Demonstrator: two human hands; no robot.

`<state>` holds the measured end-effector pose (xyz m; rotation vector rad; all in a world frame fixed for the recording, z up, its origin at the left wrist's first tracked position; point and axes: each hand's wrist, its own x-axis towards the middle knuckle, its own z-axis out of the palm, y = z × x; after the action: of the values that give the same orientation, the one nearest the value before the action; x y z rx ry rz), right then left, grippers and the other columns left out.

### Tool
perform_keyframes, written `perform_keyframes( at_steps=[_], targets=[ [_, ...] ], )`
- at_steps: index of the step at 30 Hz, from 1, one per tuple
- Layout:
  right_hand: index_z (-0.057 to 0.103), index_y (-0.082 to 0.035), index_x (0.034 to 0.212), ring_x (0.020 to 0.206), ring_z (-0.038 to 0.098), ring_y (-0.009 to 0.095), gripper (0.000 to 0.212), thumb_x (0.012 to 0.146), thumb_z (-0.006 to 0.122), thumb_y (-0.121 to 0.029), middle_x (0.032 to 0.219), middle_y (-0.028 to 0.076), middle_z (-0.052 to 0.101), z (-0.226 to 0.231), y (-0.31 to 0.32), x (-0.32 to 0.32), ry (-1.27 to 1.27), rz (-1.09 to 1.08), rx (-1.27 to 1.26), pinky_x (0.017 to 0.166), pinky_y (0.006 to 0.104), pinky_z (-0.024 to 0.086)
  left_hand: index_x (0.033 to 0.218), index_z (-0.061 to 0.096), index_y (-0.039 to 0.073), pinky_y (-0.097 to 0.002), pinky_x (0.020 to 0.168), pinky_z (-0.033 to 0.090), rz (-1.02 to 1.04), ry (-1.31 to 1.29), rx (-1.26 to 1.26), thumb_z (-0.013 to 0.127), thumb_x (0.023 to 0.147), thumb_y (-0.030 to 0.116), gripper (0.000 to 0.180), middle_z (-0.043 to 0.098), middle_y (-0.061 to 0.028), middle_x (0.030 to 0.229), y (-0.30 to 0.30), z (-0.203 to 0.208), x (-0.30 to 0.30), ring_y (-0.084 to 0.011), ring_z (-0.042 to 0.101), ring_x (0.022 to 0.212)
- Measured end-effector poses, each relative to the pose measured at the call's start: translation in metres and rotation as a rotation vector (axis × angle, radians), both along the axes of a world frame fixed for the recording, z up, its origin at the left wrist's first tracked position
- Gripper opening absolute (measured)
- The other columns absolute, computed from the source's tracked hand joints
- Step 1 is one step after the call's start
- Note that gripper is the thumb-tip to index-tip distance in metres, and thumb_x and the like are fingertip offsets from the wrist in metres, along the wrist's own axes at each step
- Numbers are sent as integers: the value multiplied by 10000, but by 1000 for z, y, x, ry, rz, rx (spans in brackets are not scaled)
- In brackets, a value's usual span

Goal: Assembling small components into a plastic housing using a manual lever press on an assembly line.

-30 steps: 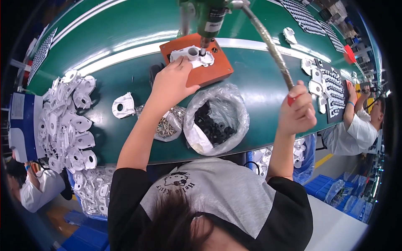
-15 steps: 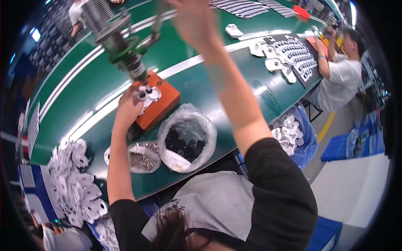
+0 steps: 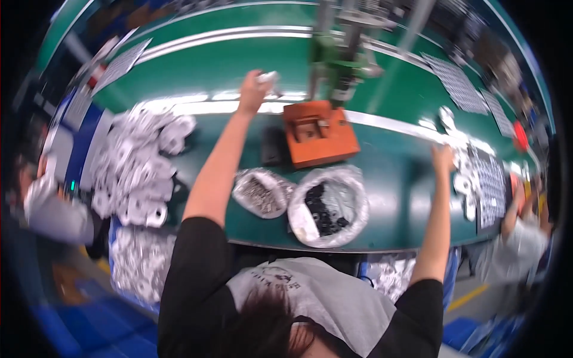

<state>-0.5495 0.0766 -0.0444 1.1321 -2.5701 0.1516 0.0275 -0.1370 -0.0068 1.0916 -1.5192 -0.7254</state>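
Observation:
My left hand [image 3: 253,94] is raised over the green bench, left of the press. Its fingers are closed on a small white plastic part [image 3: 268,78], partly hidden by them. On the far right, my right hand [image 3: 443,157] reaches to the edge of a group of white plastic parts [image 3: 463,181]. Blur hides whether its fingers grip one. Between my arms sits an orange fixture block [image 3: 323,150] under the green press [image 3: 343,74], with a bare recess in its top.
In front of the block lie a bag of metal screws or pins [image 3: 261,194] and a clear bag of black pieces [image 3: 325,216]. A white parts heap [image 3: 132,170] covers the left bench. A co-worker [image 3: 518,238] sits at the right, near a sheet of parts [image 3: 492,188].
My left hand has come off the orange block, taking the white part leftward. My right hand has dropped from beside the press lever to the parts at the right. The view has turned.

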Motion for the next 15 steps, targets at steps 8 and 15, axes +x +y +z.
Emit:
perform_keyframes(
  at_steps=[8, 15],
  targets=[
    [378, -166, 1303, 1244, 319, 380, 592, 828, 566, -467, 1328, 202, 354, -29, 69, -22, -3, -394, -7, 848, 609, 405, 1238, 473, 72, -378, 818, 480, 57, -324, 139, 657, 776, 272, 536, 594, -160, 1102, 80, 18, 79, -303, 604, 955],
    [484, -124, 1112, 971, 570, 373, 310, 854, 514, -293, 1071, 158, 561, -20, 87, -72, 93, -441, -64, 721, 483, 517, 1327, 360, 138, -470, 807, 484, 729, -1223, 233, 652, 757, 262, 652, 475, -273, 1172, 131, 8, 217, -441, 562, 976]
  ],
)
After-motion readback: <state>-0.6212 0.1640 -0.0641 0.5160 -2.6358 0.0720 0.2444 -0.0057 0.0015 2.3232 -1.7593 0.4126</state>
